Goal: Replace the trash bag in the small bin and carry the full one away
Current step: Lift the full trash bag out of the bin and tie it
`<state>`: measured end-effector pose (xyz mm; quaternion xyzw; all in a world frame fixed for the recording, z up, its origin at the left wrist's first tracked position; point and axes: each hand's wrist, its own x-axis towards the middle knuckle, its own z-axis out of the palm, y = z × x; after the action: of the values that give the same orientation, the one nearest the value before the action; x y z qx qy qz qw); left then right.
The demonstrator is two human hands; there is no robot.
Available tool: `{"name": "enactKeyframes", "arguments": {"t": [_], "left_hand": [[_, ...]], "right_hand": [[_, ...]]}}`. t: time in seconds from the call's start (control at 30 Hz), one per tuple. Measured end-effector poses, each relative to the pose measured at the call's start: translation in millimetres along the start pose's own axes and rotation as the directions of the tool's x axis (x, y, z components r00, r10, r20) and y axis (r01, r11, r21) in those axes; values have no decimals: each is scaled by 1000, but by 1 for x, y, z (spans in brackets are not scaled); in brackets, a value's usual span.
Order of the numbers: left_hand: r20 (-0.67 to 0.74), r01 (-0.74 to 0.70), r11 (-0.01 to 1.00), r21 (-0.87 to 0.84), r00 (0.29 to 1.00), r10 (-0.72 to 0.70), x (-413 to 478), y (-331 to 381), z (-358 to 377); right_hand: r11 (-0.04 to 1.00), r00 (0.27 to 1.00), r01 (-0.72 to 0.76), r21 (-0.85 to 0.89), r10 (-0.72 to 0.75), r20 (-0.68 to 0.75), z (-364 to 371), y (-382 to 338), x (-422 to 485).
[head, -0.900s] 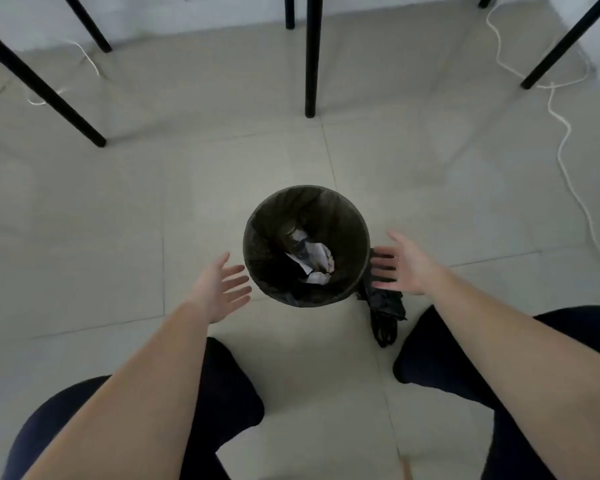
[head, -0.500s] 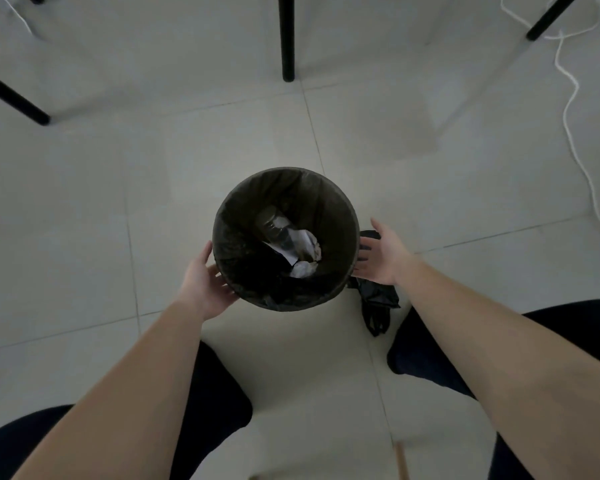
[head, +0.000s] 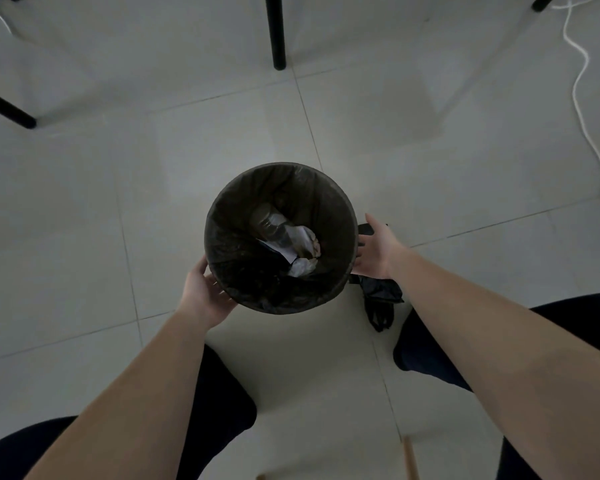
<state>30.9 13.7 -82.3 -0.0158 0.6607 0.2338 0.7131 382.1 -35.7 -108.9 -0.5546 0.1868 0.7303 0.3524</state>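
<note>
Two hands flanked a small round bin [head: 280, 174] that stood on the pale tiled floor [head: 430, 168] between the person's knees. The left hand [head: 201, 292] cupped the bin's near-left side, fingers hidden beneath the rim. The right hand [head: 376, 251] lay flat against the right side, fingers spread. A dark bag [head: 236, 244] lined the bin, holding a clear bottle [head: 271, 225] and crumpled white paper [head: 302, 268]. Just right of the bin lay a black bundle [head: 381, 299], possibly a folded spare bag. Black table legs [head: 275, 32] stood beyond.
</note>
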Motion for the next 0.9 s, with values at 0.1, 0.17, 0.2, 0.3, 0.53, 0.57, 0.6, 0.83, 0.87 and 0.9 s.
{"name": "enactKeyframes", "arguments": {"t": [0.1, 0.17, 0.2, 0.3, 0.53, 0.57, 0.6, 0.83, 0.87, 0.9], "left_hand": [[-37, -16, 1000, -18, 999, 15, 1, 3, -2], [-45, -41, 999, -2, 998, 41, -3, 3, 0], [-57, -55, 999, -2, 997, 54, -5, 4, 0], [-88, -73, 995, -70, 994, 66, -7, 8, 0], [-183, -169, 984, -54, 971, 157, -45, 24, 14], [-177, -188, 981, -48, 968, 177, -51, 27, 15], [-168, -201, 979, -34, 967, 193, -57, 29, 16], [-94, -315, 943, 103, 941, 325, -95, 35, 18], [-74, -336, 933, 128, 935, 347, -100, 36, 19], [-54, -358, 921, 150, 928, 370, -104, 37, 19]], "right_hand": [[997, 997, 71, 40, -69, -47, 2, 3, -4], [991, 990, 110, 76, -103, -93, 1, 3, -6], [989, 987, 118, 86, -108, -118, 0, 3, -8], [992, 981, 122, 41, -114, -159, 2, 1, -21], [969, 963, 230, -89, -239, -123, 19, -3, -60], [963, 957, 250, -103, -262, -121, 23, -4, -67], [955, 950, 272, -121, -287, -124, 26, -4, -73], [876, 921, 354, -327, -388, -43, 56, -8, -118], [860, 918, 360, -363, -396, -28, 59, -8, -123], [842, 914, 368, -395, -405, -11, 62, -8, -127]]}}
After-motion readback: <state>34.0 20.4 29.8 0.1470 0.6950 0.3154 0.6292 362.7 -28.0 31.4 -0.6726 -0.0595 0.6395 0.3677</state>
